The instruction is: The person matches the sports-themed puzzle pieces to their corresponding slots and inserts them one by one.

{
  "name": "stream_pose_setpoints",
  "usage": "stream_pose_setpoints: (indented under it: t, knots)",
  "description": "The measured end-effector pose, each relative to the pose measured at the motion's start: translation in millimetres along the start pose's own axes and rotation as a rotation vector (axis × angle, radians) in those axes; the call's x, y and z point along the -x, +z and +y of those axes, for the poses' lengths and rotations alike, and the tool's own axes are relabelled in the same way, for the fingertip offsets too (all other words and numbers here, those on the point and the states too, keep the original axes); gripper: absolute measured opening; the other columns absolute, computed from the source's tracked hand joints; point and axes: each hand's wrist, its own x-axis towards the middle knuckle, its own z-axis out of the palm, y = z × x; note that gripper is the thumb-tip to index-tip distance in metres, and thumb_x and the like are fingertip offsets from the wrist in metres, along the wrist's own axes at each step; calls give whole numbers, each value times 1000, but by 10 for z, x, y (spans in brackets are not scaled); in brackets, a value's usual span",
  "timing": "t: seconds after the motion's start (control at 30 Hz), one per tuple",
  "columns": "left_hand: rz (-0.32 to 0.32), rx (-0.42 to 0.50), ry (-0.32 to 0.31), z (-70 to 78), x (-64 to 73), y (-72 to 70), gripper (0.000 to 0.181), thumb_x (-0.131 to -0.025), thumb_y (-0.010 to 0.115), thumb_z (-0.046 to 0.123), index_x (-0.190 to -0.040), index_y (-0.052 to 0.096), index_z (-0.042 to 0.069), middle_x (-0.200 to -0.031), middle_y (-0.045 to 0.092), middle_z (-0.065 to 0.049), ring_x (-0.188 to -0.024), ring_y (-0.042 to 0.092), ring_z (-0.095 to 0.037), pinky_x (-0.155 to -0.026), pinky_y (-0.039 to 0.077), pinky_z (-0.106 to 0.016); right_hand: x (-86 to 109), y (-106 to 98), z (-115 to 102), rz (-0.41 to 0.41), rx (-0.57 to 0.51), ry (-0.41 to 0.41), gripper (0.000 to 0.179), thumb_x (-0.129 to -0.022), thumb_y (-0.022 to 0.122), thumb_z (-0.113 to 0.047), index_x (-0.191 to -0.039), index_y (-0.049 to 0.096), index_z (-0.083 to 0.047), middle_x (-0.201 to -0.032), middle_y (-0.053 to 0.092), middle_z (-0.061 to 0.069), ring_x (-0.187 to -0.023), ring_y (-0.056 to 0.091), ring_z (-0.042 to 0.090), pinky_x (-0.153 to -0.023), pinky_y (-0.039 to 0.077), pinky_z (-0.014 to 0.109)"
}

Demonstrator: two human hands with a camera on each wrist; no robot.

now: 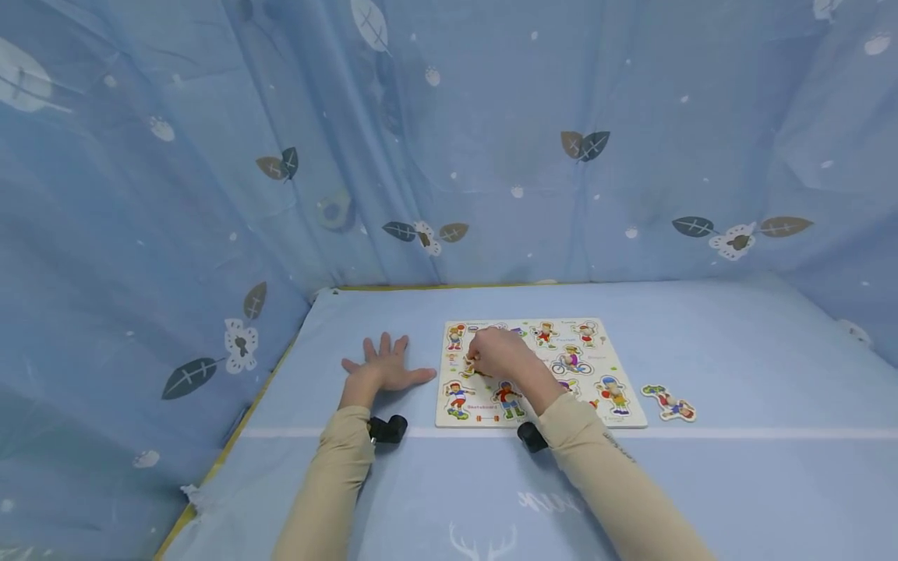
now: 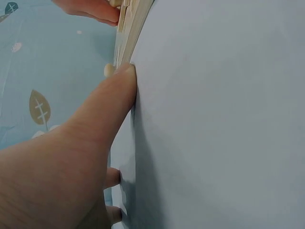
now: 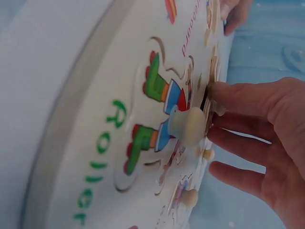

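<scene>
A wooden peg puzzle board (image 1: 484, 421) with printed sports figures lies on the table, several knobbed pieces set in it. Over its left middle, my right hand (image 1: 500, 354) pinches the knob of a puzzle piece (image 1: 468, 369) between thumb and fingertips. That piece is mostly hidden by the hand. In the right wrist view, a roller-skating figure piece (image 3: 162, 136) with a pale knob sits close to the fingers. My left hand (image 1: 384, 370) rests on the table with fingers spread, its thumb (image 2: 107, 105) pointing to the board's left edge; whether it touches I cannot tell.
One loose figure piece (image 1: 669, 403) lies on the table to the right of the board. Blue patterned cloth (image 1: 491, 156) hangs behind and on the left. A pale blue cloth (image 1: 772, 483) covers the table.
</scene>
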Motion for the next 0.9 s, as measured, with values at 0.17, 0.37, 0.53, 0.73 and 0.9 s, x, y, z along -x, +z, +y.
stream_pose_setpoints:
  t: [0.17,0.37,0.53,0.73,0.9]
  knots:
    - [-5,4,9,-16,0,-12,104,-83,52,77,-160,16,17,-165,2,-20,-149,-4,-48,-107,5,-80,14,-13,-72,14,43,-4,9,-88,72,-8,-81,76,-12,-83,69,1,-64,47,12,-59,40,28]
    - [-4,4,8,-25,19,-4,104,-83,53,77,-160,17,17,-165,2,-20,-149,-3,-49,-107,7,-80,35,25,-106,6,49,6,17,-88,70,-9,-72,72,-15,-76,64,-1,-60,41,12,-57,36,28]
    - [9,11,9,-17,16,-8,104,-83,54,76,-160,18,17,-165,3,-21,-149,-2,-49,-107,6,-79,28,55,-120,21,75,30,18,-89,71,-13,-72,72,-17,-74,64,-4,-59,42,11,-58,37,28]
    - [18,10,-3,-24,12,6,104,-83,54,76,-160,17,16,-165,2,-20,-149,-3,-49,-108,6,-79,-37,48,-203,21,101,81,12,-89,71,-9,-77,73,-12,-76,68,0,-61,50,13,-63,48,33]
    - [24,5,-5,-24,-9,26,104,-83,53,76,-160,17,17,-165,2,-20,-149,-3,-49,-108,5,-79,-80,26,-247,7,121,153,11,-87,72,-10,-77,70,-13,-77,67,-1,-65,56,16,-71,54,39]
